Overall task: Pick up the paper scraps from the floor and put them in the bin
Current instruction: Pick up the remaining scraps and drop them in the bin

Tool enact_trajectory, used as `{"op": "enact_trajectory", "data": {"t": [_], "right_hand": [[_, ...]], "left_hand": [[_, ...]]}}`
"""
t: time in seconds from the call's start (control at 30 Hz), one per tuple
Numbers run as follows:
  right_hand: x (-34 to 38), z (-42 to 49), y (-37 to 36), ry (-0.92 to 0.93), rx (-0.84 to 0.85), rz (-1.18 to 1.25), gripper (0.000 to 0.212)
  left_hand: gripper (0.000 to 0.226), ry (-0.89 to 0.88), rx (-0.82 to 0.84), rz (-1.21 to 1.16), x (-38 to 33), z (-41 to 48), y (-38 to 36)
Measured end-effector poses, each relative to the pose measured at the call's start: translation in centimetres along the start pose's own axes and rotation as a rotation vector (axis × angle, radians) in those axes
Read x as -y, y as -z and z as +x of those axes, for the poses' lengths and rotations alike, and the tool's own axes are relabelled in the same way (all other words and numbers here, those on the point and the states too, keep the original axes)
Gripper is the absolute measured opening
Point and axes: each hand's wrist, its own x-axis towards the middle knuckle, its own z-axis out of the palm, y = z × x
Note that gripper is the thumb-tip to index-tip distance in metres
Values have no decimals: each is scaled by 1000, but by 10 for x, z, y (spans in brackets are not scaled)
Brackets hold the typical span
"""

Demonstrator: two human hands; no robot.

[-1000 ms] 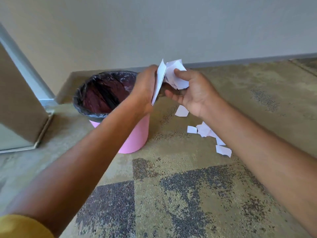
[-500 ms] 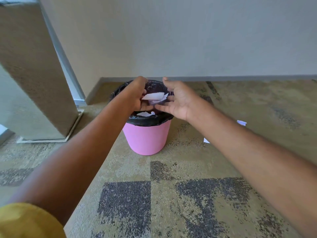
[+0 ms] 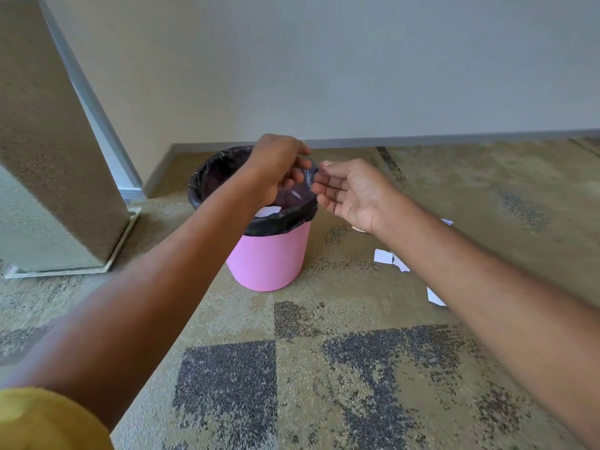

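A pink bin (image 3: pixel 269 258) with a black liner stands on the carpet near the wall. White paper scraps (image 3: pixel 268 211) lie inside it. My left hand (image 3: pixel 279 167) hovers over the bin's mouth, fingers loosely curled downward and holding nothing. My right hand (image 3: pixel 349 191) is just right of the rim, palm up, fingers straight and empty. More white scraps (image 3: pixel 384 256) lie on the carpet to the right of the bin, partly hidden behind my right forearm, with another scrap (image 3: pixel 435 297) nearer me.
A tall fabric-covered panel (image 3: pixel 48 141) on a metal base stands at the left. The wall and grey skirting (image 3: pixel 454 139) run behind the bin. Patterned carpet (image 3: pixel 292 368) stretches in front.
The paper that both hands held over the bin has dropped into it. Both hands are now empty, and the right hand has drawn slightly to the right.
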Motion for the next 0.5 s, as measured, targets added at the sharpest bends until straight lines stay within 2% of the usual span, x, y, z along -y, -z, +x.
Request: {"op": "enact_trajectory", "data": {"t": [0.1,0.23,0.4,0.5], "right_hand": [[1,-1,32,28,-55,7,23],[0,-3,88,28,-167,22,16],[-10,-10,161,0,-346,13,10],[-19,-15,205,-13,-443,38,15]], "left_hand": [[19,-84,112,-35,-6,-4,-36],[13,-141,246,-27,-3,-7,-93],[18,-80,358,63,33,5,-165],[16,-27,411,112,62,16,-203]]}}
